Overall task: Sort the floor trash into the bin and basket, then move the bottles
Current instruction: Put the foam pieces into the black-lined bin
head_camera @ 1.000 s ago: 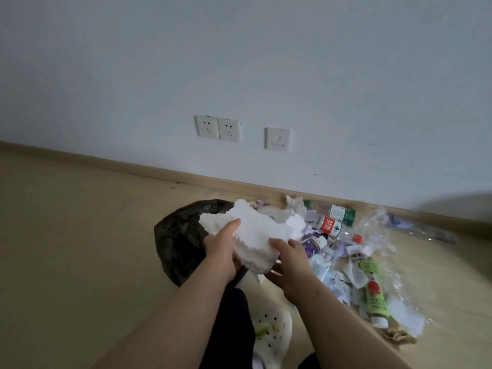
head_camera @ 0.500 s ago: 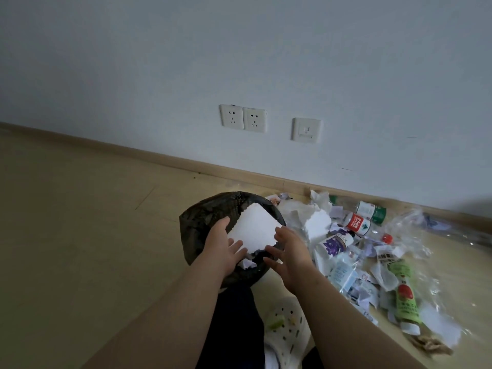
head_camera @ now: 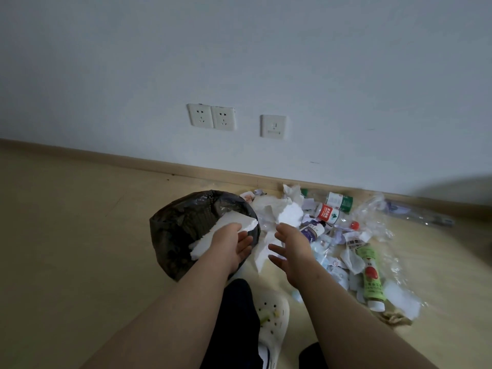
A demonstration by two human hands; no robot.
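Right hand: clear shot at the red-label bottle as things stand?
Probably yes. The right hand is open and empty, and the red-label bottle lies uncovered on top of the litter just beyond it.

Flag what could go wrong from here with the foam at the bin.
1. The foam slab lies tilted across the rim of the black-bagged bin, against the left hand, with one end outside. It may tip back onto the floor.
2. Pressed harder, the slab might snap and shed crumbs.
3. The right hand hovers open near the red-labelled bottle, which lies in the litter pile. A careless reach could send it rolling.
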